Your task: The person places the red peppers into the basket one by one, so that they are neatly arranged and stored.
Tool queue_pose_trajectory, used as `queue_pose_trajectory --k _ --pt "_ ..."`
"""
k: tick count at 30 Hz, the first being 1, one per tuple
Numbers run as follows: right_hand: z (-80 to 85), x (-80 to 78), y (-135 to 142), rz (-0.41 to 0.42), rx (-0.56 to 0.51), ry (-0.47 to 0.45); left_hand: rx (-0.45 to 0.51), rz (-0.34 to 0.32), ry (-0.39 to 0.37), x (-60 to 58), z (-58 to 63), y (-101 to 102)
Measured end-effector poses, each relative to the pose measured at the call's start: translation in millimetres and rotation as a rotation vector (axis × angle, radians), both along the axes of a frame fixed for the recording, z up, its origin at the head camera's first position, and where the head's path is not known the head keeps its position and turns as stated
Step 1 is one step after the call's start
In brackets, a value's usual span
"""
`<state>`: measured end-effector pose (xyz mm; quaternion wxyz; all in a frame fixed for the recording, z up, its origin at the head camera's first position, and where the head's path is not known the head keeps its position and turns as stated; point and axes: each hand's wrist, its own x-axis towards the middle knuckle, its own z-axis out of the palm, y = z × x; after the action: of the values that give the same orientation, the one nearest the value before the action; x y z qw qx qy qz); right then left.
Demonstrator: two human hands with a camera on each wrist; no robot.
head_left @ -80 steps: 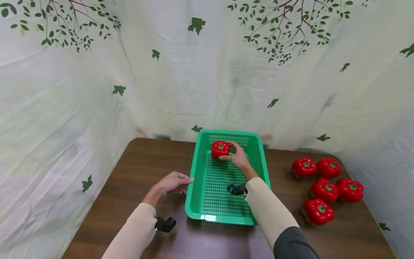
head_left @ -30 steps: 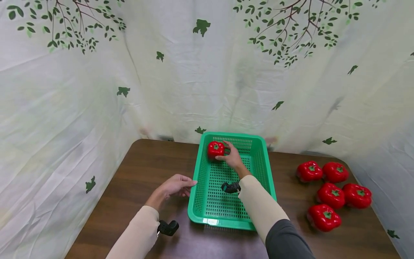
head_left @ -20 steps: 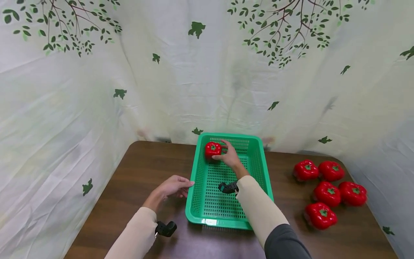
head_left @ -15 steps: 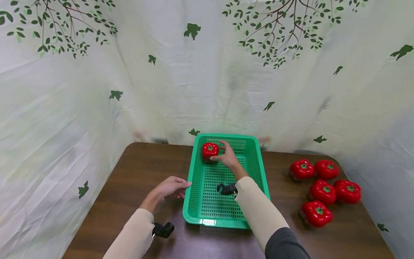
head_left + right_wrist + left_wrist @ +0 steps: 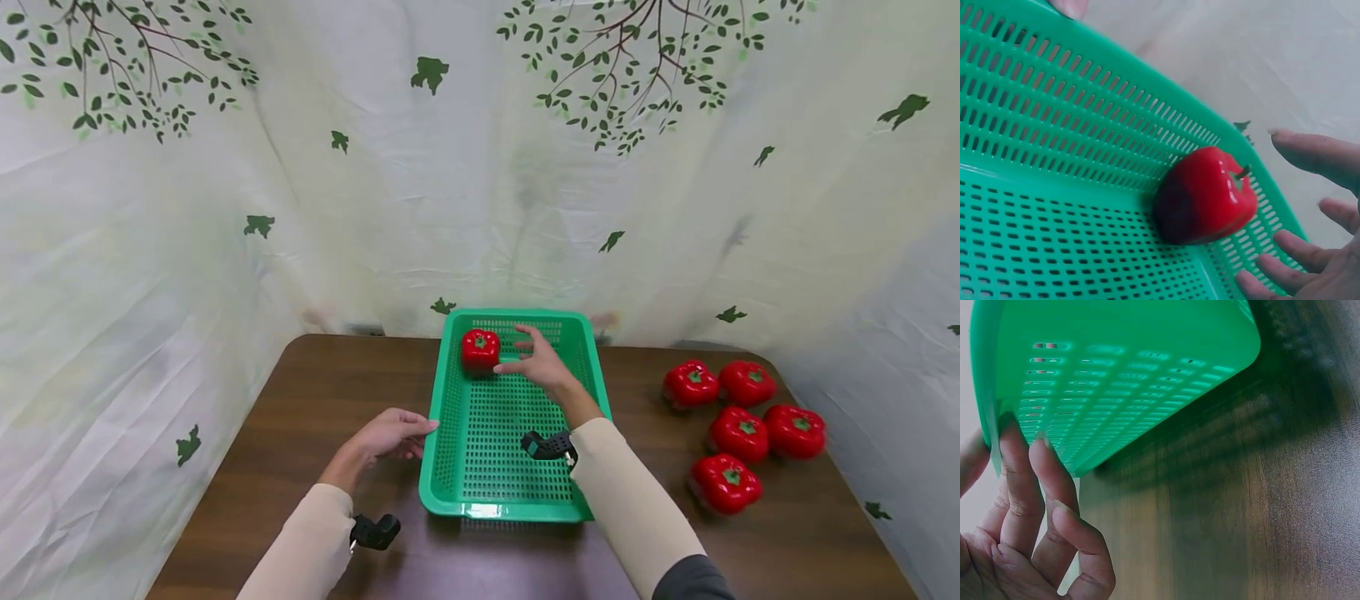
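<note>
A glossy red bell pepper (image 5: 480, 351) with a green stem sits in the far left corner of a green plastic basket (image 5: 517, 510). Just to its right, my right hand (image 5: 542, 365) hovers over the basket with fingers spread and nothing in them. In the right wrist view a gap shows between that hand's fingertips (image 5: 1266, 259) and the pepper (image 5: 1207, 197). My left hand (image 5: 390, 435) pinches the basket's left rim between thumb and fingers. The left wrist view has its fingers (image 5: 1019, 506) tucked under the rim, against the perforated side wall (image 5: 1116, 381).
Several more red bell peppers (image 5: 738, 434) stand grouped on the brown wooden table (image 5: 345, 375), right of the basket. A pale cloth (image 5: 480, 208) printed with leaves hangs behind the table. Each wrist wears a small black camera (image 5: 547, 446).
The right hand moved the pepper leftward into the basket's far left corner, then let go, spread its fingers and drew back to the right. The left hand stayed on the rim.
</note>
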<state>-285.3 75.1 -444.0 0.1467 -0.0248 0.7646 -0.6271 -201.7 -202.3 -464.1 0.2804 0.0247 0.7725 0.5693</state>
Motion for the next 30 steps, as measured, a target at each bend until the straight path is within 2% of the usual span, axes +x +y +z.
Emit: queue_pose_trajectory --k 4,11,16,22,30 --pt "5.1 6.4 8 0.054 -0.059 -0.009 -0.001 -0.01 0.009 -0.6 0.5 -3" --pt "11.3 21.1 24 0.148 -0.095 -0.013 0.003 -0.013 0.007 0.7 -0.9 -2" --pt "9.8 29.4 37 0.21 -0.134 -0.015 0.002 -0.008 0.009 2.7 0.5 -1" --pt "6.6 40.4 53 0.232 -0.136 -0.003 0.014 -0.009 0.009 1.9 -0.1 -2" --pt "6.1 53.1 76 0.248 -0.204 0.022 0.031 -0.016 0.006 -0.4 -0.8 1"
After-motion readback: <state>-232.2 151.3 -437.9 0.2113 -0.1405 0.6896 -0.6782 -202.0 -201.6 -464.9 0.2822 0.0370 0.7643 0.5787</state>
